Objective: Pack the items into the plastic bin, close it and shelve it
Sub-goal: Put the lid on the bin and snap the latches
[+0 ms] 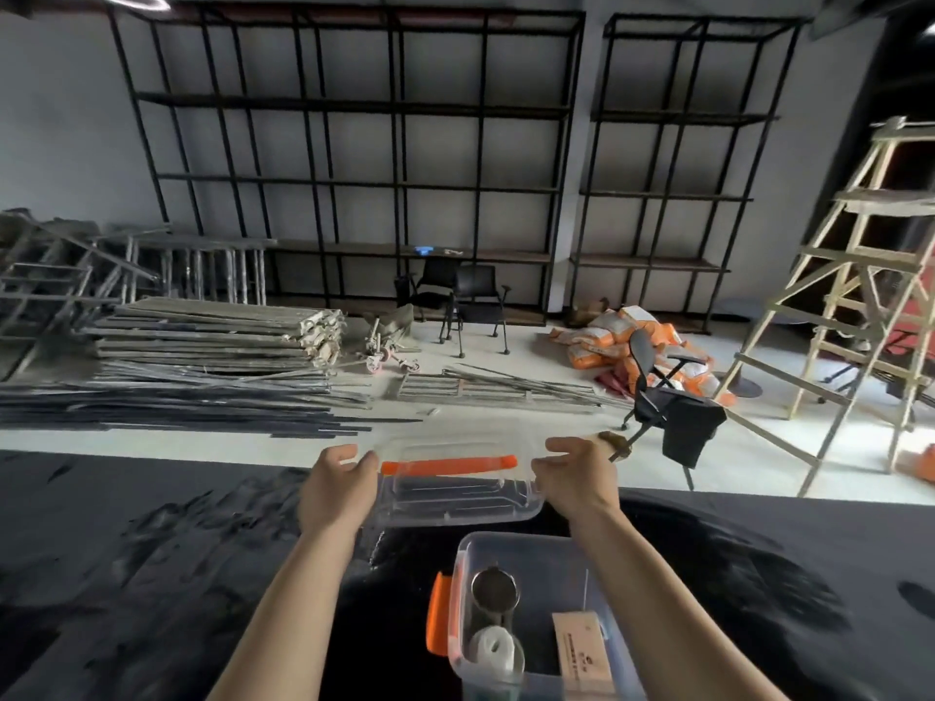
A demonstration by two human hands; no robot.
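Observation:
A clear plastic lid (455, 490) with an orange handle strip is held above the dark table, tilted. My left hand (336, 488) grips its left end and my right hand (577, 478) grips its right end. Below and nearer to me stands the clear plastic bin (468, 574), uncovered, with an orange latch (439, 614) on its left side. Inside the bin lie a round metal strainer (495, 589), a white roll of tape (493, 647) and a beige paper packet (582, 650).
The black table (152, 574) spreads left and right. Beyond its far edge the floor holds stacked metal bars (202, 356), black chairs (475, 301), orange sacks (607, 336) and a wooden ladder (860, 275). Black shelving racks (354, 144) line the back wall.

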